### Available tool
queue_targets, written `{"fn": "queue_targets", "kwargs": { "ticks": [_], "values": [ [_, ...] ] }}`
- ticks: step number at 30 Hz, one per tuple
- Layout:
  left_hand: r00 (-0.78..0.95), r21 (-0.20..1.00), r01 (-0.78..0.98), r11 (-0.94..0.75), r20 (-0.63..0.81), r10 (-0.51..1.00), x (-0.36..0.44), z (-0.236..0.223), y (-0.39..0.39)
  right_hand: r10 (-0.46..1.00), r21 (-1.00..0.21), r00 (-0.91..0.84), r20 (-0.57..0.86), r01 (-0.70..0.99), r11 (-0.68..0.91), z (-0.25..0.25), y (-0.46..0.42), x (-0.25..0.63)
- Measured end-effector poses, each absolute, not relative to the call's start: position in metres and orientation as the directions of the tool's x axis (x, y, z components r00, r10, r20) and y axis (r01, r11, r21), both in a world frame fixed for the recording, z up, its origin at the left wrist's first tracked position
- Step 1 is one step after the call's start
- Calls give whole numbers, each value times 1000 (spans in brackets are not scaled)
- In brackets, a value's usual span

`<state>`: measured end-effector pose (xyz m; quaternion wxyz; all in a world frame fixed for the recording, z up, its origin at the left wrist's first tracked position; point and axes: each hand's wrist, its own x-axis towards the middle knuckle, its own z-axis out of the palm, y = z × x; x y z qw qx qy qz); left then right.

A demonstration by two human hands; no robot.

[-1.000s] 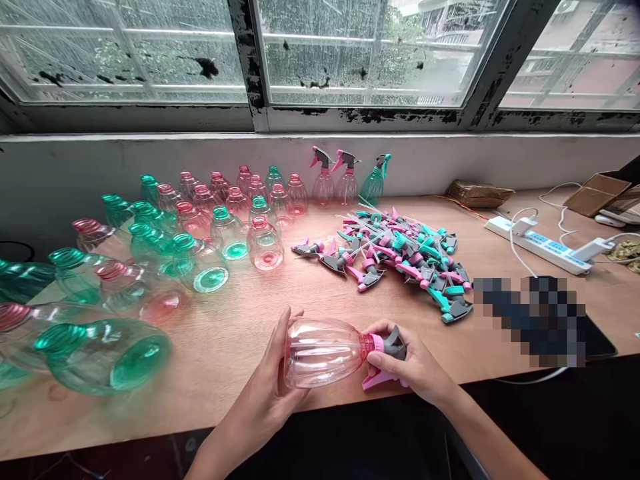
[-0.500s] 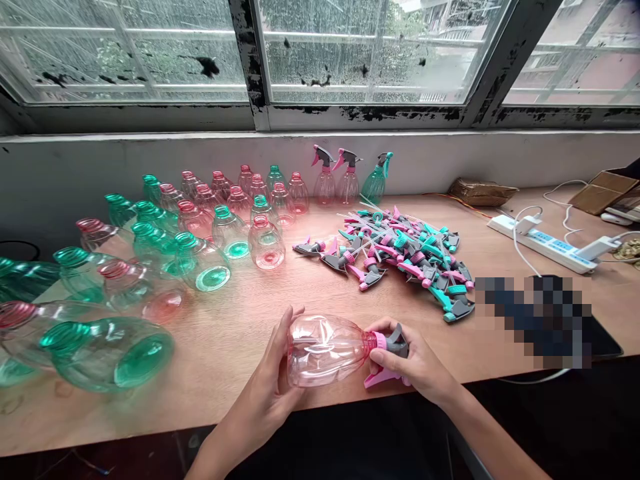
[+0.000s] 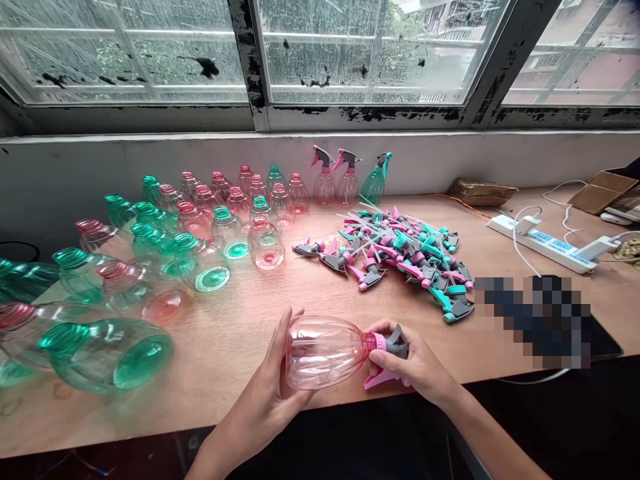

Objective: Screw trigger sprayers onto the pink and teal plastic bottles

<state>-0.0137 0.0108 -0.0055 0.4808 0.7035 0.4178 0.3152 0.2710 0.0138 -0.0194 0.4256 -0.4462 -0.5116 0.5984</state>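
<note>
A clear pink spray bottle lies sideways in the air above the table's front edge, its base to the left. My left hand is closed around the base end, thumb below and fingers behind it. At the neck, my right hand grips the pink and grey trigger sprayer, thumb and fingers on its pink collar. The pink trigger points down, partly behind the thumb. The collar sits on the bottle's neck; how tightly, I cannot tell.
Several pink and green open bottles stand at left. A pile of trigger sprayers lies mid-table. Three bottles with sprayers, one green, stand by the wall. A power strip with cables and a pixelated area are at right.
The pink bottle has turned a little about its long axis, its ribs and highlights shifting. My left hand has shifted slightly with it; the right hand stays nearly still.
</note>
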Motion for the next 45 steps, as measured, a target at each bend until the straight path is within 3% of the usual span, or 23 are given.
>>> {"fn": "queue_targets", "kwargs": {
  "ticks": [14, 23, 33, 40, 45],
  "values": [
    [441, 943, 312, -114, -38, 897, -16, -2, 8, 967, -990, -241, -82, -91, -107, -21, 14, 271],
    [465, 921, 318, -223, 53, 884, -14, -6, 9, 967, -985, -237, -92, -124, -124, -19, 13, 269],
    [427, 942, 307, -137, -7, 904, -14, -3, 8, 966, -985, -236, -104, -107, -132, -17, 11, 268],
    [448, 922, 307, -236, 79, 890, -17, -11, 10, 964, -988, -247, -100, -92, -126, -17, 11, 267],
    [418, 949, 281, -145, 15, 908, -16, -11, 9, 959, -991, -272, -79, -87, -106, -18, 13, 267]
  ]
}}
